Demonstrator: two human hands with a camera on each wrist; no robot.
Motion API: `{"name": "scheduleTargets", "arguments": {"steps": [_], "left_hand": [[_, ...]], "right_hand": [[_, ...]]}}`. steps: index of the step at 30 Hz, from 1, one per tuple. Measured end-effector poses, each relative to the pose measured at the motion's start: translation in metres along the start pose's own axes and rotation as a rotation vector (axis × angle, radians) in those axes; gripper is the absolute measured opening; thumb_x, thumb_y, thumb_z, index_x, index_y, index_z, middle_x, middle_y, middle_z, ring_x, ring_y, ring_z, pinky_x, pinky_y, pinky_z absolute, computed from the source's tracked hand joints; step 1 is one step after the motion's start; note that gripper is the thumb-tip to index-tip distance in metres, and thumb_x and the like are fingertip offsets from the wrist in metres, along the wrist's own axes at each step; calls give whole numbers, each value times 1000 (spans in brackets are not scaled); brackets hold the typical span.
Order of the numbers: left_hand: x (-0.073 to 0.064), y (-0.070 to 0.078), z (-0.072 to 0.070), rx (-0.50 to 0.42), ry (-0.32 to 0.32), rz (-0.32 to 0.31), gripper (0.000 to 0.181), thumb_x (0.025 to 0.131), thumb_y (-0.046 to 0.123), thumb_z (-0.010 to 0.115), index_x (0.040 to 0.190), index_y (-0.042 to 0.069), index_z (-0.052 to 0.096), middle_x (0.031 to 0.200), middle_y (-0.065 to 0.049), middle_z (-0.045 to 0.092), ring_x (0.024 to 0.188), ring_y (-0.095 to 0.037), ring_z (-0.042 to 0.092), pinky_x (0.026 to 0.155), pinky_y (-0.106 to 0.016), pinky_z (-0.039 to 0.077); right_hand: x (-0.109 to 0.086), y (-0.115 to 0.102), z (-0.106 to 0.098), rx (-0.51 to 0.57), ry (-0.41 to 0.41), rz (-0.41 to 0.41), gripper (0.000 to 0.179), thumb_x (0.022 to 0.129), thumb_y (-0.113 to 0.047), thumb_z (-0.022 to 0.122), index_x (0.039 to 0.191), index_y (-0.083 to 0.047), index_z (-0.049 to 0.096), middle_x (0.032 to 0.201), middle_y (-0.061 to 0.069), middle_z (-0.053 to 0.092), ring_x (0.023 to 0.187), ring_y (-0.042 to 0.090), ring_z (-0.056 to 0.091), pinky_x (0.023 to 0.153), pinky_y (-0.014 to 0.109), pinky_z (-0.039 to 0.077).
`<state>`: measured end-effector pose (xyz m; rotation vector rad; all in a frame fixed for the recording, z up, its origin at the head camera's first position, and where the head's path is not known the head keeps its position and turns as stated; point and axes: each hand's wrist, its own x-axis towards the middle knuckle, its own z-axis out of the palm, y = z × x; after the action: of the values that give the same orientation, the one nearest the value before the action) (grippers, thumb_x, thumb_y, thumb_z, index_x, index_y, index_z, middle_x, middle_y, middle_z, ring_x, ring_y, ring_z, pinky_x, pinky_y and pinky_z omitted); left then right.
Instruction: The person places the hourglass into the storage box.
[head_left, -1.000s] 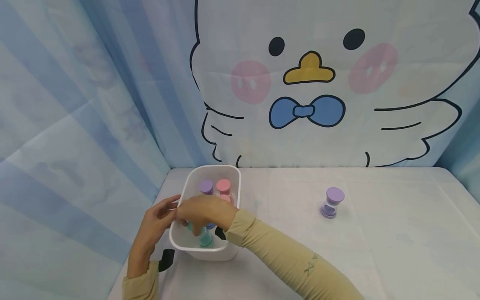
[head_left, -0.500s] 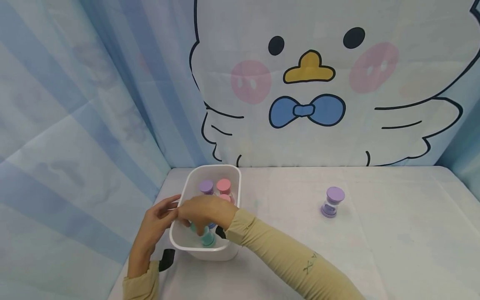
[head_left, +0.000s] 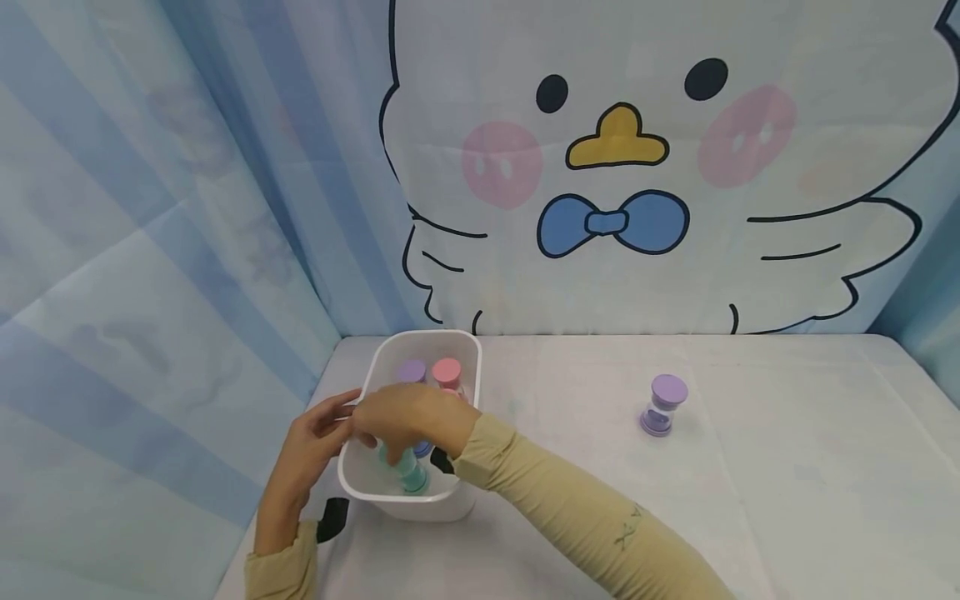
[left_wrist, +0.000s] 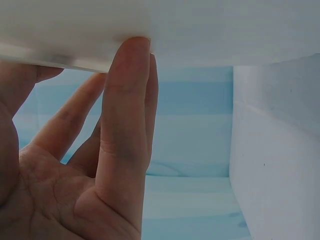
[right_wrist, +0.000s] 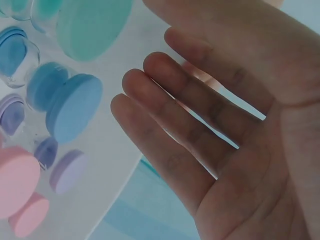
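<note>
My left hand (head_left: 315, 446) rests straight fingers against the left side of a white plastic bin (head_left: 405, 504); in the left wrist view its fingertips (left_wrist: 132, 50) touch the bin's wall near the rim. Over the inside of the bin is my right hand (head_left: 412, 417), its fingers extended and apart in the right wrist view. A teal-green sand timer (head_left: 411, 475) leans in the bin below the right thumb; its round cap (right_wrist: 92, 27) lies close by. Also in there are blue (right_wrist: 75, 107), purple (head_left: 412, 372) and pink (head_left: 447, 372) sand timers, partly hidden by the right hand.
A purple-capped sand timer (head_left: 663, 404) stands alone on the white tabletop (head_left: 787, 467) to the right. Behind the table hangs a printed cartoon curtain (head_left: 615, 292), with a blue-striped curtain (head_left: 150, 333) on the left.
My right hand has risen slightly and now covers the nearer pink cap. The teal timer has shifted a little under it. The left hand stays at the bin's side.
</note>
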<state>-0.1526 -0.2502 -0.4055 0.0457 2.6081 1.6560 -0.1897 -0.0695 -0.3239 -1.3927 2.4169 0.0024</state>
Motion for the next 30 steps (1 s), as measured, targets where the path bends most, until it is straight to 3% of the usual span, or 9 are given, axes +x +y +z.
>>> {"name": "scheduleTargets", "arguments": {"steps": [7, 13, 30], "left_hand": [[-1, 2, 0, 6, 5, -15, 52, 98, 32, 64, 144, 12, 51, 135, -19, 59, 101, -1, 63, 81, -24, 54], [-3, 2, -1, -10, 13, -16, 52, 97, 31, 65, 144, 13, 52, 136, -19, 58, 104, -6, 65, 81, -25, 56], [-3, 3, 2, -40, 13, -11, 52, 97, 28, 66, 144, 12, 52, 134, -20, 58, 96, 1, 65, 78, -24, 56]], "right_hand": [[-13, 3, -4, -12, 59, -6, 26, 82, -24, 83, 105, -18, 72, 111, -5, 68, 90, 7, 59, 83, 21, 52], [-27, 9, -5, -15, 124, 0, 31, 82, -26, 83, 111, -19, 74, 113, -4, 66, 93, 7, 59, 85, 20, 53], [-60, 30, 3, -38, 254, -16, 36, 85, -32, 80, 118, -19, 74, 111, -2, 67, 97, 9, 56, 86, 18, 49]]}}
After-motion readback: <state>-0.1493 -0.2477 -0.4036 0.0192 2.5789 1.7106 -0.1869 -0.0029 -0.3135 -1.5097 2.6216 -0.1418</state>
